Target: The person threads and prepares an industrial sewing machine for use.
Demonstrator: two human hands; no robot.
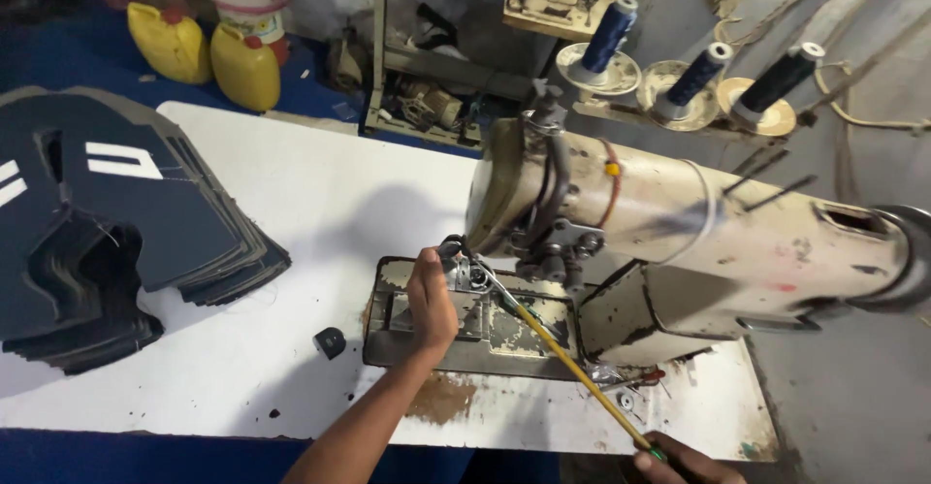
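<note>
This is a sewing workshop. A worn industrial sewing machine [679, 242] fills the right of the frame on a white table [320, 203]. Thread cones [608, 36] stand at upper right, and stacked dark cut fabric pieces [107, 242] lie at left.

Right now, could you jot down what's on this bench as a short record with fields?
Machine: cream industrial sewing machine, paint worn
Left hand: at the needle area, fingers on the presser foot parts
Right hand: gripping a long yellow-shafted screwdriver, tip at the presser foot parts
Table: white, stained
Left side: stack of dark blue cut pieces
Behind: three dark blue thread cones, two yellow jugs
</note>
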